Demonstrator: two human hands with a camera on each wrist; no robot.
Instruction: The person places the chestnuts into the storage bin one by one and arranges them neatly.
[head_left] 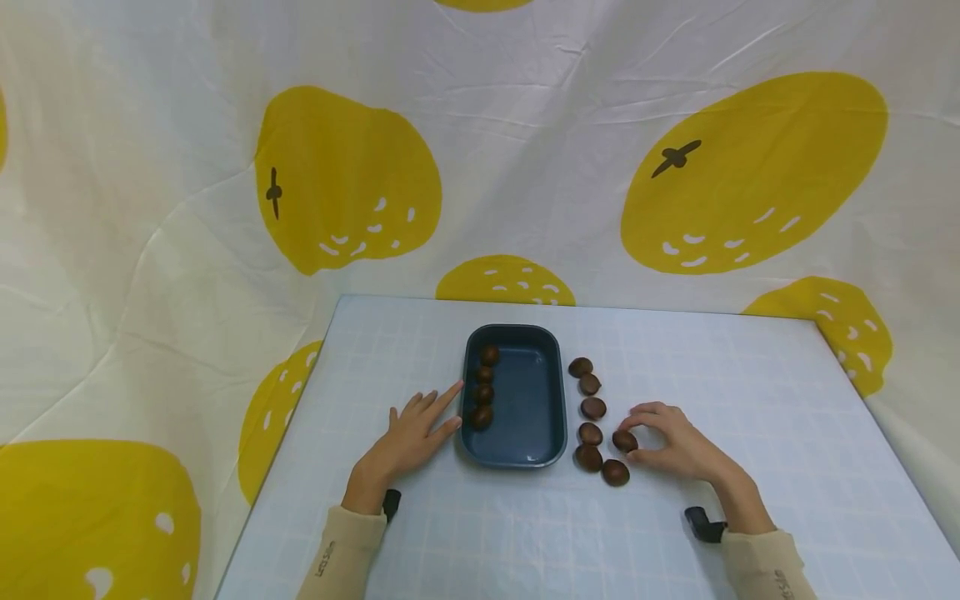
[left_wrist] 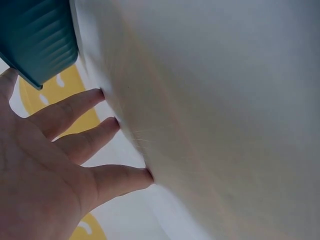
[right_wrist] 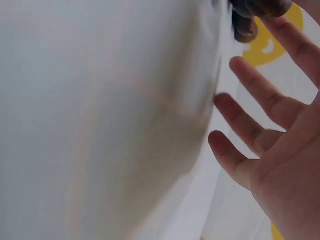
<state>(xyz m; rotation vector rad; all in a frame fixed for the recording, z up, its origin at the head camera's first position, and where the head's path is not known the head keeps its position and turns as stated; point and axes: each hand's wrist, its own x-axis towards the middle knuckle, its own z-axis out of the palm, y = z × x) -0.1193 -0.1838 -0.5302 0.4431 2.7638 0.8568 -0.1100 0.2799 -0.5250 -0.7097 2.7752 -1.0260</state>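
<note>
While the left hand (head_left: 411, 442) lies with fingers spread and nearly straight at the left side of a dark blue rectangular dish (head_left: 528, 400), its forefinger touching the rim, the right hand (head_left: 678, 446) pinches one brown chestnut (head_left: 625, 441) between thumb and forefinger. That held chestnut is on the right of the dish, beside the near end of a crooked line of six loose chestnuts (head_left: 593, 407) – whether it is lifted or resting on the cloth I cannot tell. The loose ones run from beside the dish's right wall toward the person; the nearest of them sits out to the right, just below the pinched chestnut. Inside the dish, four more chestnuts (head_left: 483, 393) form a file along the left wall, and the rest of the dark floor shows bare. The left wrist view shows the dish's ribbed outer side and three fingertips of the left hand set down on the cloth, holding nothing. From the right wrist, the other three fingers of the right hand reach out apart from one another, with chestnuts at the upper edge, partly cut off. Beneath everything is a table (head_left: 487, 533) covered in a pale blue checked cloth, and behind it hangs a white curtain (head_left: 525, 167) printed with big yellow fruit. Both arms wear beige sleeves (head_left: 341, 554) with small dark lettering, and a small black device (head_left: 705, 525) shows at each wrist – the right one standing out more clearly
</note>
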